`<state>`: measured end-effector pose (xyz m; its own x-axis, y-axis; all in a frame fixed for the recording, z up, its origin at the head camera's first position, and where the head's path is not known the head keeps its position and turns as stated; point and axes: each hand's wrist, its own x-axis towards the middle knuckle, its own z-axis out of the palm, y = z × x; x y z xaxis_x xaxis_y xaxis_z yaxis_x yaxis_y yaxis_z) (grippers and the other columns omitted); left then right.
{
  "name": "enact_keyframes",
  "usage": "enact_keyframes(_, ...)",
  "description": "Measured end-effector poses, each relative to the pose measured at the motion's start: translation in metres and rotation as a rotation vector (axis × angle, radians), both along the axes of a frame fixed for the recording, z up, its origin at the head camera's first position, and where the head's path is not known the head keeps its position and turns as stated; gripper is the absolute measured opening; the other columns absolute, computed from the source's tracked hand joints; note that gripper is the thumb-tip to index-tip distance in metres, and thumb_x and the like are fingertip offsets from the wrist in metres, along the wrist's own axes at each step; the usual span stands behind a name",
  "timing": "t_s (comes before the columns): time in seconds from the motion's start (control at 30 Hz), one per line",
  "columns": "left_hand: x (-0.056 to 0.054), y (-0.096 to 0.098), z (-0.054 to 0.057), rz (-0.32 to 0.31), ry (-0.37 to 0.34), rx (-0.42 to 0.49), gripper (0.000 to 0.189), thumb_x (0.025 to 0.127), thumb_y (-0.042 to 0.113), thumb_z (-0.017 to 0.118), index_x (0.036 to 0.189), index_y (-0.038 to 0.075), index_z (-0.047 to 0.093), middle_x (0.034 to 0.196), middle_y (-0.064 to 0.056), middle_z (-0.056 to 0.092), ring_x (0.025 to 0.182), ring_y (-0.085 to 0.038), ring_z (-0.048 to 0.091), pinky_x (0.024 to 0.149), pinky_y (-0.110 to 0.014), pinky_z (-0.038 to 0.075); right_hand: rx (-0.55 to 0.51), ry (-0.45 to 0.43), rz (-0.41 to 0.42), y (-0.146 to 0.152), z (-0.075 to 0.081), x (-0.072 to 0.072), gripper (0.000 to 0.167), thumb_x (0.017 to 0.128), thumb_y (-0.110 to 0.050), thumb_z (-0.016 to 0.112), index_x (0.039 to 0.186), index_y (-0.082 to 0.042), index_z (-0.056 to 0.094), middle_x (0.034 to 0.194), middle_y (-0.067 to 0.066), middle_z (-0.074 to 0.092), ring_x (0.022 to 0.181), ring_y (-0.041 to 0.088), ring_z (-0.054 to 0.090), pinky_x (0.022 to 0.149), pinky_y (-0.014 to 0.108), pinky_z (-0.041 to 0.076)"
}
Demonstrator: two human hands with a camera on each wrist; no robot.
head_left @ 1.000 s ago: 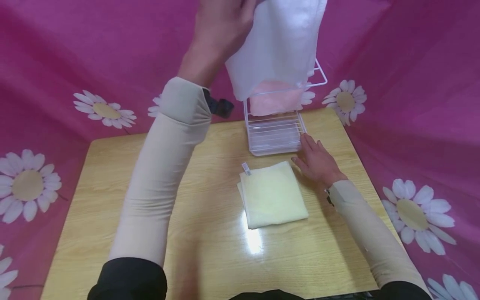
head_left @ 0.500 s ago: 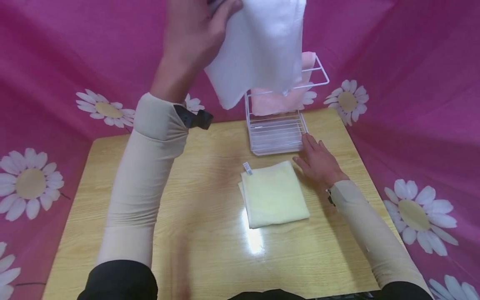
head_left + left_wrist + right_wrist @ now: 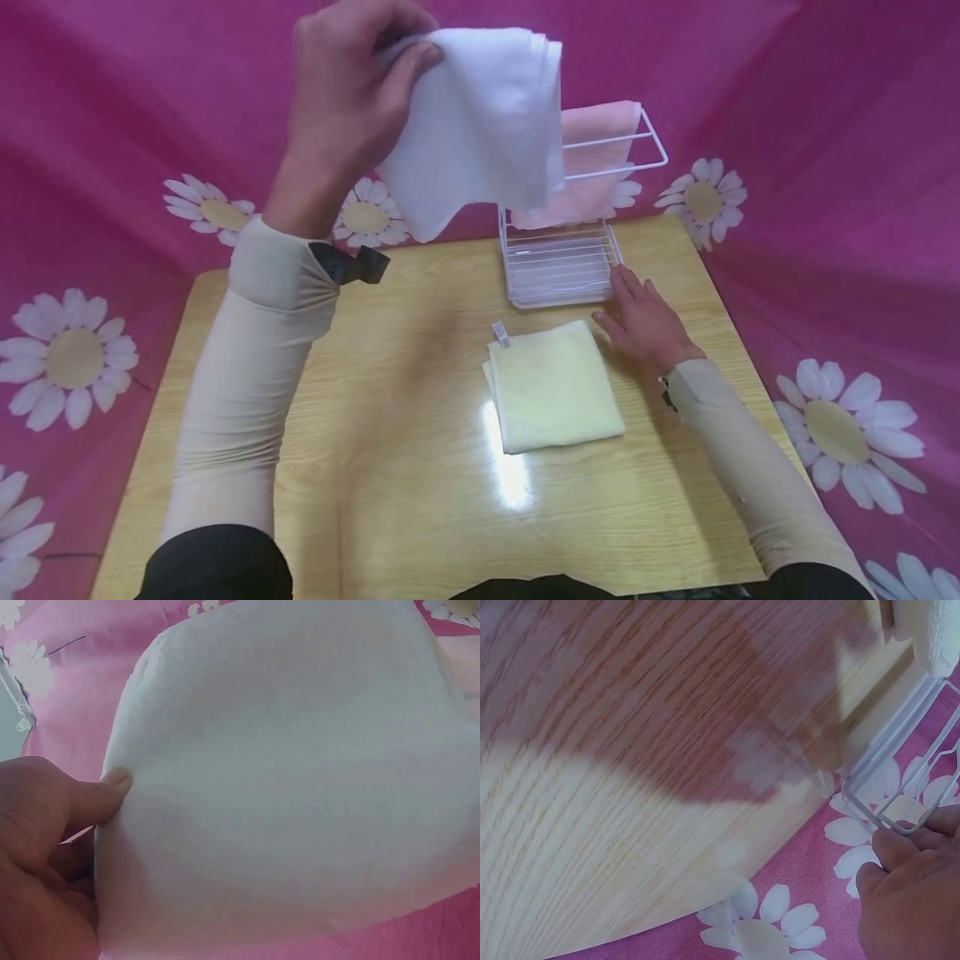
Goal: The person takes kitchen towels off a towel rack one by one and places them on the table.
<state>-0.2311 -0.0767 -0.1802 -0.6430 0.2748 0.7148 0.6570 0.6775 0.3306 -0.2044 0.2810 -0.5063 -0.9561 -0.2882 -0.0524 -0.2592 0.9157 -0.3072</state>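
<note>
While the left hand's thumb presses on the near face of the white cloth, the other fingers lie largely behind it, so the left hand pinches the cloth by its left edge and holds it up in the air. The right hand touches the lower right side of the wire rack; whether its fingers curl round the wire I cannot tell.

Beyond the held edge, the white cloth droops in front of the rack's upper part in the head view; contact between the two is unclear. Behind it, partly hidden, the pink cloth hangs at the upper bars. Nearer the person, the yellow cloth lies folded flat on the table, its tag sticking out.

As judged from this, the work seems partway along: pink is on the rack, white is in hand, yellow is off it. Whether white is being hung or removed does not show. White has yet to be let go.
</note>
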Motion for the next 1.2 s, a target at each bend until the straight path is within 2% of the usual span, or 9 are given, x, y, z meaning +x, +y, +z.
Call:
enact_keyframes(0.3, 0.01, -0.022, -0.017, 0.016, -0.037, -0.027, 0.027, 0.099, 0.021, 0.065, 0.111, -0.001, 0.074, 0.108, -0.013, 0.073, 0.1, -0.019, 0.07, 0.091, -0.025, 0.052, -0.003, -0.016, -0.008, 0.0, 0.0, -0.001, 0.086, 0.104, -0.05, 0.044, 0.16, 0.0, 0.002, 0.165, 0.023, 0.006, 0.152, 0.035, 0.007, 0.12, 0.05, 0.002)
enact_keyframes(0.5, 0.015, -0.037, -0.032, 0.004, -0.049, 0.001, 0.025, 0.097, 0.019, 0.068, 0.108, -0.003, 0.074, 0.104, -0.015, 0.073, 0.096, -0.022, 0.071, 0.089, -0.031, 0.054, -0.008, -0.013, -0.006, -0.003, -0.001, -0.002, 0.086, 0.103, -0.05, 0.045, 0.16, 0.0, 0.004, 0.165, 0.022, 0.008, 0.152, 0.035, 0.007, 0.12, 0.05, 0.003)
enact_keyframes(0.77, 0.021, -0.054, -0.047, -0.022, -0.058, -0.023, 0.021, 0.095, 0.013, 0.071, 0.102, -0.006, 0.073, 0.097, -0.019, 0.073, 0.09, -0.027, 0.071, 0.085, -0.039, 0.057, -0.007, -0.013, -0.003, -0.005, 0.001, -0.001, 0.086, 0.103, -0.049, 0.044, 0.159, 0.001, 0.004, 0.165, 0.023, 0.007, 0.152, 0.036, 0.008, 0.12, 0.05, 0.003)
enact_keyframes(1.07, 0.029, -0.07, -0.072, -0.018, -0.139, -0.029, 0.018, 0.093, 0.009, 0.073, 0.103, -0.006, 0.073, 0.096, -0.018, 0.073, 0.087, -0.026, 0.07, 0.083, -0.042, 0.057, -0.011, -0.029, -0.001, -0.006, 0.002, 0.0, 0.087, 0.103, -0.051, 0.044, 0.16, -0.002, 0.0, 0.166, 0.021, 0.004, 0.152, 0.035, 0.005, 0.12, 0.05, 0.002)
enact_keyframes(1.2, 0.033, -0.076, -0.085, -0.044, -0.155, -0.025, 0.018, 0.092, 0.007, 0.074, 0.104, -0.006, 0.073, 0.098, -0.017, 0.073, 0.089, -0.027, 0.071, 0.083, -0.043, 0.058, -0.01, -0.025, -0.004, -0.006, 0.0, 0.0, 0.088, 0.103, -0.052, 0.044, 0.16, -0.002, 0.0, 0.166, 0.02, 0.005, 0.152, 0.035, 0.006, 0.12, 0.05, 0.002)
